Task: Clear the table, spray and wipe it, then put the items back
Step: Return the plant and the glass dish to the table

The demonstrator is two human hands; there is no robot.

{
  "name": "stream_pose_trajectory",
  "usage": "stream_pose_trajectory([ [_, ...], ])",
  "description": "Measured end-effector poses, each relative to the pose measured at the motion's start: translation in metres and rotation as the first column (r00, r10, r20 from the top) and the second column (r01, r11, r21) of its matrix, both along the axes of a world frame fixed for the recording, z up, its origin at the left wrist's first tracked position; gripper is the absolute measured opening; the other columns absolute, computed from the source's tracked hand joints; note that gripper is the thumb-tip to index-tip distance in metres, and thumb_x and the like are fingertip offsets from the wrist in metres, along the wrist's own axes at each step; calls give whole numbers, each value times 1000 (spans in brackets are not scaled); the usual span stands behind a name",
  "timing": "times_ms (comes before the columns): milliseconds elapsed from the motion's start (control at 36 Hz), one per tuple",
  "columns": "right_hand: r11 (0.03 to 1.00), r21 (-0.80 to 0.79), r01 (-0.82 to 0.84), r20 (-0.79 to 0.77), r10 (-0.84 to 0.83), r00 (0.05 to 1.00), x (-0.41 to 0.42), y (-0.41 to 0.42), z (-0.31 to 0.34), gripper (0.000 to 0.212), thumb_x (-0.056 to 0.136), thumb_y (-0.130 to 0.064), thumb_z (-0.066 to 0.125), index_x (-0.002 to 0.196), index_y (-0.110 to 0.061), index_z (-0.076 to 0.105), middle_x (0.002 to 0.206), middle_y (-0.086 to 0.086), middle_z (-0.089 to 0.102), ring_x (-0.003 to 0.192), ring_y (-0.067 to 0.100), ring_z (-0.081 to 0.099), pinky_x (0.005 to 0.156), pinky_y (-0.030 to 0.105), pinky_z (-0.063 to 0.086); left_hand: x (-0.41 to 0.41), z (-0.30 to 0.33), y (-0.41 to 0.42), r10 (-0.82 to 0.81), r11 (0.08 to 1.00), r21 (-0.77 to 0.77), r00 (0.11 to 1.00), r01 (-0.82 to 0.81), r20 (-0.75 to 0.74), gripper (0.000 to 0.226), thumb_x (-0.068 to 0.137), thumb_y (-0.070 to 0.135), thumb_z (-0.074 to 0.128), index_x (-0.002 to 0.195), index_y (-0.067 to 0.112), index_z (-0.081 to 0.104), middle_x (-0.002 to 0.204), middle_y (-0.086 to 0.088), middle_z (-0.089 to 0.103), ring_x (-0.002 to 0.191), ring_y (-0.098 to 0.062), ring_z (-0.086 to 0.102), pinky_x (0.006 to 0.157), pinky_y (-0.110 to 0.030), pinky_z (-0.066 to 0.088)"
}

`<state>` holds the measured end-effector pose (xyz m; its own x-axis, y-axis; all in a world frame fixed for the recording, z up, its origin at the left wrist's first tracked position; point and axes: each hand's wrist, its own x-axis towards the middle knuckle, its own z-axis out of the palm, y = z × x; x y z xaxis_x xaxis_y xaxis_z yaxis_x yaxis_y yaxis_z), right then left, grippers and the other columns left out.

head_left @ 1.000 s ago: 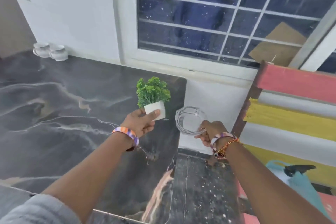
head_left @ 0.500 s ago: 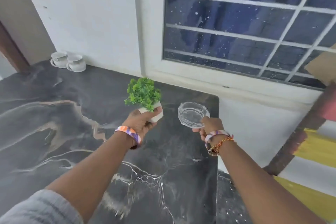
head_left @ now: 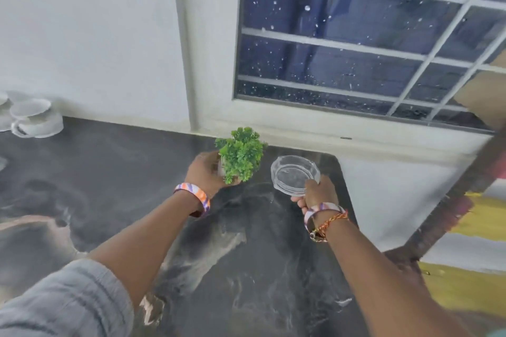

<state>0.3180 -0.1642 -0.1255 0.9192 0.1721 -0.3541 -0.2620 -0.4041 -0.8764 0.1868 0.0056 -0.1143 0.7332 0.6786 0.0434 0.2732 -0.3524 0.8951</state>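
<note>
2 hands are both loaded over the far right part of the dark marble table (head_left: pixel 109 172), which suggests the putting-back stage, though I cannot tell from this view whether the wiping is done. At about 11 o'clock from the frame's centre, the left hand (head_left: pixel 204 172) has its fingers curled round the small white pot of an artificial green plant (head_left: pixel 241 156); the pot is tipped toward the right, so the leaves hide most of it. Just beside it, at about 1 o'clock, the right hand (head_left: pixel 317 193) pinches the near rim of a clear glass ashtray (head_left: pixel 294 175), thumb on top and fingers under, holding it roughly level. Whether either item touches the table is unclear; both look slightly raised. Carrying 1 item per hand likely saves a trip. Both sit near the table's far right corner, under the window (head_left: pixel 356 35), probably their usual spot. 2 white cups (head_left: pixel 35 120) stand well apart at 9 o'clock, against the wall.
</note>
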Motion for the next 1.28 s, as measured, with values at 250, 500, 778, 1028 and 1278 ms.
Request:
stream_pose_trajectory([
  [250,998,-52,44,19,-43,999,3,22,7,39,96,-10,32,134,-13,39,109,24,65,41,12,49,29,14,30,16,1,37,-141,984,-120,987,131,-82,43,47,36,78,87,33,63,52,42,58,56,21,57,62,-9,42],
  [500,998,-52,44,11,-44,999,6,31,11,43,92,-3,29,133,-7,42,66,17,59,32,10,43,30,12,30,22,-11,46,-109,993,32,989,112,-97,46,59,43,84,96,19,71,92,-4,74,92,-24,67,84,-34,51],
  [778,990,-140,26,-7,-27,1000,13,33,6,42,97,-11,28,138,-10,35,70,14,57,20,4,37,29,13,28,30,-15,47,-26,984,174,992,47,-125,46,65,48,78,100,21,69,95,-4,74,90,-26,66,75,-28,48],
  [1028,877,-478,-43,152,131,980,29,30,-6,38,98,-16,33,134,-7,45,123,16,62,94,31,66,79,33,50,31,-15,47,-26,978,201,990,54,-140,46,66,51,76,99,20,69,92,-3,73,84,-25,65,70,-24,42],
  [1278,887,-459,-54,147,136,980,31,27,-12,37,97,-19,35,130,-8,50,121,15,63,97,31,66,72,25,41,28,-14,44,-51,975,206,988,81,-146,52,62,57,72,97,19,66,88,-9,73,83,-28,66,76,-42,56],
])
